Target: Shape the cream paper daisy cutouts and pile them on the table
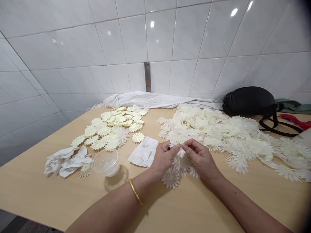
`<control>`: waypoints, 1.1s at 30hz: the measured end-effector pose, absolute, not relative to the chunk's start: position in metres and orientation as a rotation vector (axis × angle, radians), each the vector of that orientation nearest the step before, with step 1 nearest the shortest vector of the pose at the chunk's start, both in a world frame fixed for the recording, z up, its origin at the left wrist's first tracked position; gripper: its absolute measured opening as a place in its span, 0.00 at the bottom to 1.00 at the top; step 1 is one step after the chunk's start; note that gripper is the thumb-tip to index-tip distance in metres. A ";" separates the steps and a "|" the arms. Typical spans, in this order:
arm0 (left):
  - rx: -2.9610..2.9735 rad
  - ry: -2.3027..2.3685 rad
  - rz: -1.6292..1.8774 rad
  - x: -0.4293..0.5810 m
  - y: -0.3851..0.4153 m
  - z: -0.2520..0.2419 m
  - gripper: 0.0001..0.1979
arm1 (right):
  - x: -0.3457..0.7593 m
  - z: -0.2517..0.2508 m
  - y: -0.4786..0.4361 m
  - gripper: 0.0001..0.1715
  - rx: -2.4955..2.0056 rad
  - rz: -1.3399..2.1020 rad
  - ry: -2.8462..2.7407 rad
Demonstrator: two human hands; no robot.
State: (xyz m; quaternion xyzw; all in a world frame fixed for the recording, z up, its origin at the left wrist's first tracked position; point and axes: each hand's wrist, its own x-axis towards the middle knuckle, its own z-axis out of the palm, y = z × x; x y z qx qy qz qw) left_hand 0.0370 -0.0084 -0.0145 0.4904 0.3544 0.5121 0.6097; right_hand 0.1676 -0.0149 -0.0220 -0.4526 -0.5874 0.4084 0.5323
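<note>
Between my two hands is a white artificial flower piece (177,138), its petals spreading above my fingertips. My left hand (165,157) pinches it between thumb and fingers, a gold bangle (135,191) on that wrist. On the other side my right hand (199,157) pinches at the same piece, thumb against forefinger. Below both hands more white flower pieces (171,177) lie on the table, partly covered by them. A big heap of white flower pieces (233,129) spreads behind and right of my hands. Yellowish flower pieces (109,127) form a smaller pile on the left.
A clear plastic cup (106,161) stands left of my left forearm, near crumpled white tissue (66,160). A folded white tissue (144,151) lies beside my left hand. Against the tiled wall are a rolled white cloth (145,99) and a black bag (249,100) with its strap.
</note>
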 end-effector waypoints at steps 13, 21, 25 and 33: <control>1.006 0.940 1.184 0.037 -0.008 -0.012 0.24 | 0.168 -0.011 -0.019 0.14 -0.986 1.002 -1.455; 0.943 0.927 1.135 0.036 -0.004 -0.011 0.27 | 0.171 -0.016 -0.016 0.11 -1.145 0.850 -1.352; 0.940 0.963 1.136 0.032 0.001 -0.015 0.25 | 0.177 -0.010 -0.011 0.11 -1.164 0.766 -1.143; 0.898 0.816 1.141 0.036 -0.001 -0.019 0.18 | 0.178 -0.012 -0.011 0.09 -1.158 0.717 -1.275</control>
